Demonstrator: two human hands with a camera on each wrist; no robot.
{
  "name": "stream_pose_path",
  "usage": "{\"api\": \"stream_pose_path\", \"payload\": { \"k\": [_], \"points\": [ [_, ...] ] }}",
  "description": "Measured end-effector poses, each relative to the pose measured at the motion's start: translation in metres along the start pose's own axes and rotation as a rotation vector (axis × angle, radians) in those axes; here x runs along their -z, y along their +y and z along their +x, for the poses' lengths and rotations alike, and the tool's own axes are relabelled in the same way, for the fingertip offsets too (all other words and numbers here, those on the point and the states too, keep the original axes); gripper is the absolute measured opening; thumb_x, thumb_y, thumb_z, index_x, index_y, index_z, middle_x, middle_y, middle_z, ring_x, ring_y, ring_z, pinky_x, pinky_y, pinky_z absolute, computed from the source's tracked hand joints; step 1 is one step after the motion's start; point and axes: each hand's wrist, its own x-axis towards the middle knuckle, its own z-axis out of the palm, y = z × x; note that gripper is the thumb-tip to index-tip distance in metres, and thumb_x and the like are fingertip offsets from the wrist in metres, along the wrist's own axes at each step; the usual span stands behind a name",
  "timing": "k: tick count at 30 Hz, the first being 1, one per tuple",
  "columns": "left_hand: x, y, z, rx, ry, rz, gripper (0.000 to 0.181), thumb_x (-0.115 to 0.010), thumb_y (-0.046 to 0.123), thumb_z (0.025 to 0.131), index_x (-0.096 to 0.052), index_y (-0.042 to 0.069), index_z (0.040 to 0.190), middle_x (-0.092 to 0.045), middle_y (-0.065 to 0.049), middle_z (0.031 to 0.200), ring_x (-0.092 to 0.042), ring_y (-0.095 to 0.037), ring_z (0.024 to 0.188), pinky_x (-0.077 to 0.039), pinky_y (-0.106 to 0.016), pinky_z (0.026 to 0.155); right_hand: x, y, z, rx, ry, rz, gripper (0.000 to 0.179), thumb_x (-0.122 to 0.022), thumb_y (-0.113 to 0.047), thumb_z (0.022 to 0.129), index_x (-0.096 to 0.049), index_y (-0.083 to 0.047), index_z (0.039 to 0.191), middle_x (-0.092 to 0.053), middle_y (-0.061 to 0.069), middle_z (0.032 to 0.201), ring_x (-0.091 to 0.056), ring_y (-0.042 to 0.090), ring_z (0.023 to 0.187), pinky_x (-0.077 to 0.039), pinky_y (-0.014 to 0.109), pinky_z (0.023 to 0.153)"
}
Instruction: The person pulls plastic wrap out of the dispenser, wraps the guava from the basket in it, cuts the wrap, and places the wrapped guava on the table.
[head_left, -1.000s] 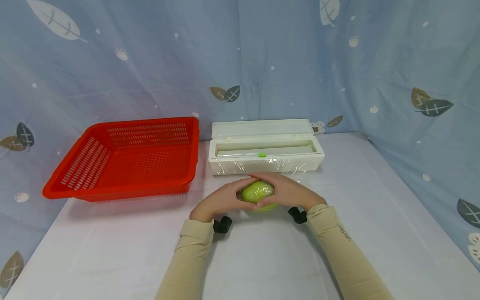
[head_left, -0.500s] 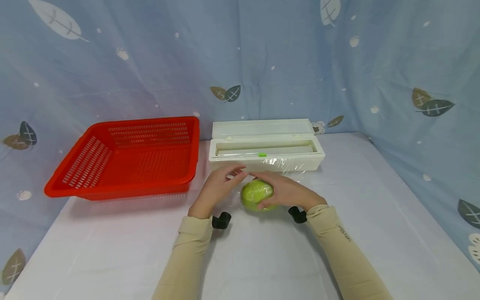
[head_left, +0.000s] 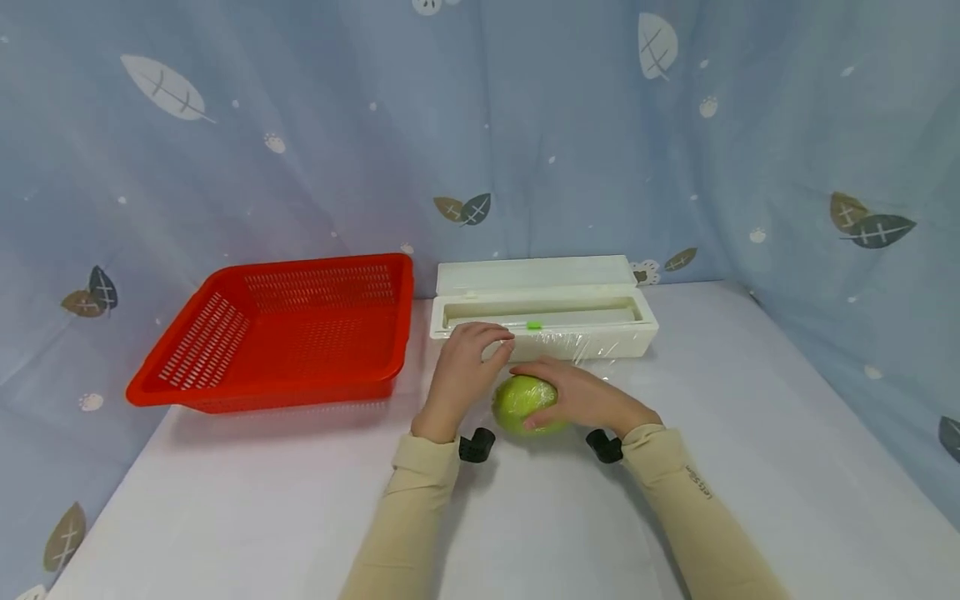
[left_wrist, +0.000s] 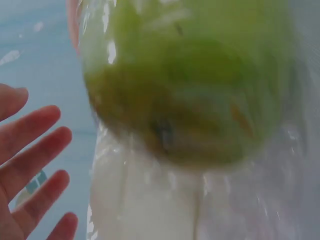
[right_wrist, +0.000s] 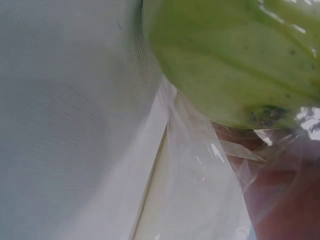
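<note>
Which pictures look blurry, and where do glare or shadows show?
Head view: mostly sharp, with a soft shadow under the red basket and glints on the clear film; left wrist view: the green fruit is blurred, with white glare at its upper left; right wrist view: slightly soft, with bright glare near the right edge.

Head cam: worn up high, facing forward and tilted down; widest of the bunch, gets the white table (head_left: 255, 508), leafy curtain (head_left: 540, 108), red basket (head_left: 330, 388) and white box (head_left: 600, 342) all at once.
Left wrist cam: stupidly close to the green fruit (head_left: 513, 406), which crowds the upper part, with the left hand (head_left: 463, 372) poking in at the left edge.
Right wrist cam: just as tight, fruit chopped off by the upper right corner, grey-looking cloth (right_wrist: 60, 125) across the left.
Fruit in clear film: all three share it; the wrist pair just see it way nearer.
</note>
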Motion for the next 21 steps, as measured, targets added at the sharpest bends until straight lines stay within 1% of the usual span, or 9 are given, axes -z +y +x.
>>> {"api": "stream_pose_path", "payload": {
  "k": [2,5,8,11,13,16,18,21],
  "points": [
    [-0.004,-0.001,-0.002,0.011,0.002,-0.004,0.023,-0.054,0.029,0.088,-0.068,0.017,0.101,-0.060,0.006,0.107,-0.044,-0.016,0.109,-0.033,-0.037,0.093,-0.005,0.001,0.002,0.006,-0.015,0.009,0.079,-0.070,-0.057,0.063,-0.044,-0.025,0.131,-0.044,-0.014,0.121,-0.044,0.008,0.103,-0.040,0.033,0.083],
    [-0.009,-0.004,-0.001,0.015,-0.031,-0.020,0.026,-0.052,0.031,0.089,-0.067,0.017,0.104,-0.059,0.005,0.110,-0.043,-0.017,0.112,-0.032,-0.037,0.095,-0.006,0.002,0.003,0.007,-0.009,0.005,0.079,-0.070,-0.057,0.063,-0.043,-0.026,0.130,-0.044,-0.014,0.122,-0.044,0.008,0.104,-0.040,0.033,0.084],
    [-0.014,-0.007,0.002,0.011,-0.073,-0.037,0.031,-0.049,0.035,0.090,-0.064,0.017,0.109,-0.057,0.005,0.114,-0.041,-0.018,0.114,-0.030,-0.040,0.096,-0.002,0.003,0.002,-0.008,0.006,-0.005,0.079,-0.071,-0.057,0.062,-0.044,-0.027,0.130,-0.044,-0.013,0.123,-0.044,0.009,0.105,-0.039,0.034,0.085],
    [-0.019,-0.007,0.006,0.008,-0.091,-0.045,0.032,-0.047,0.037,0.091,-0.062,0.018,0.113,-0.055,0.006,0.117,-0.039,-0.017,0.116,-0.028,-0.042,0.095,0.003,0.003,0.000,-0.035,0.001,-0.018,0.079,-0.071,-0.058,0.062,-0.043,-0.029,0.130,-0.044,-0.011,0.123,-0.045,0.011,0.103,-0.040,0.035,0.083],
    [-0.022,-0.006,0.010,-0.013,-0.090,-0.026,0.032,-0.046,0.036,0.091,-0.061,0.019,0.115,-0.054,0.006,0.120,-0.038,-0.017,0.117,-0.027,-0.042,0.093,0.005,0.002,0.000,-0.042,-0.004,-0.031,0.079,-0.071,-0.058,0.062,-0.043,-0.028,0.130,-0.043,-0.010,0.123,-0.045,0.012,0.102,-0.040,0.035,0.082],
    [-0.026,-0.003,0.012,-0.053,-0.098,0.033,0.035,-0.044,0.036,0.093,-0.057,0.019,0.121,-0.049,0.006,0.127,-0.036,-0.018,0.121,-0.023,-0.043,0.096,0.006,0.000,0.002,-0.018,-0.008,-0.047,0.081,-0.070,-0.057,0.064,-0.042,-0.025,0.132,-0.041,-0.006,0.128,-0.044,0.013,0.105,-0.040,0.035,0.084],
    [-0.029,-0.001,0.012,-0.076,-0.122,0.074,0.039,-0.040,0.037,0.094,-0.052,0.018,0.126,-0.044,0.006,0.133,-0.032,-0.020,0.125,-0.017,-0.045,0.100,0.005,0.000,0.004,-0.009,-0.006,-0.054,0.083,-0.070,-0.056,0.064,-0.041,-0.022,0.133,-0.036,-0.004,0.134,-0.041,0.014,0.112,-0.037,0.036,0.089],
    [-0.033,0.000,0.010,-0.088,-0.176,0.121,0.043,-0.031,0.039,0.096,-0.046,0.019,0.132,-0.038,0.007,0.138,-0.025,-0.023,0.129,-0.007,-0.050,0.102,0.003,0.000,0.005,-0.007,-0.012,-0.048,0.087,-0.070,-0.055,0.065,-0.037,-0.018,0.136,-0.027,0.000,0.142,-0.034,0.017,0.122,-0.032,0.038,0.096]
  ]
}}
